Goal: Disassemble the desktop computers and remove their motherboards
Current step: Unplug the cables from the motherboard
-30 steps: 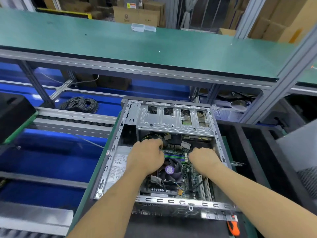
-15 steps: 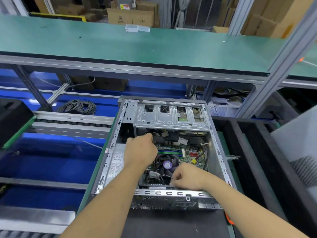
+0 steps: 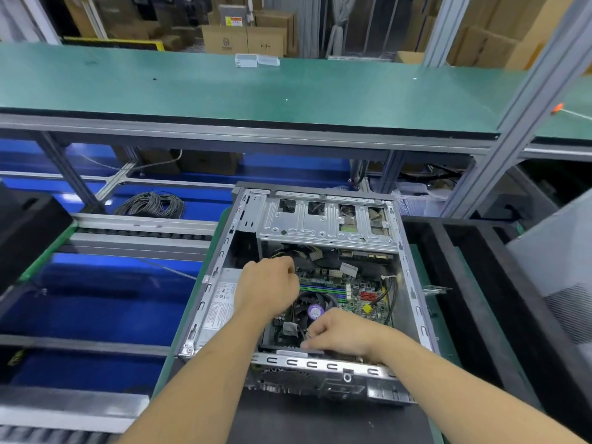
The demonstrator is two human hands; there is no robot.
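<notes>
An open desktop computer case (image 3: 307, 283) lies on its side on a green-edged work surface (image 3: 192, 315), side panel off, interior facing up. The motherboard (image 3: 352, 290) is seated in the case floor, with green memory slots, red connectors and a yellow plug visible on it. A black cooler fan (image 3: 312, 307) with a purple centre label sits near the board's middle. The left hand (image 3: 267, 288) is inside the case at the upper left of the board, beside the silver power supply (image 3: 221, 302); its fingers are curled tight, but what they grasp is hidden beneath the hand and cannot be told. The right hand (image 3: 342, 333) is at the near edge of the board, just beside the fan, fingers curled with the tips pinched together on what looks like a thin wire or small connector; the item is too small to identify. A perforated drive cage (image 3: 326, 222) spans the far end of the case. A coil of dark cable (image 3: 150, 205) lies on the blue lower level to the left. A long green bench (image 3: 224, 88) runs across behind, with cardboard boxes (image 3: 243, 40) beyond.
</notes>
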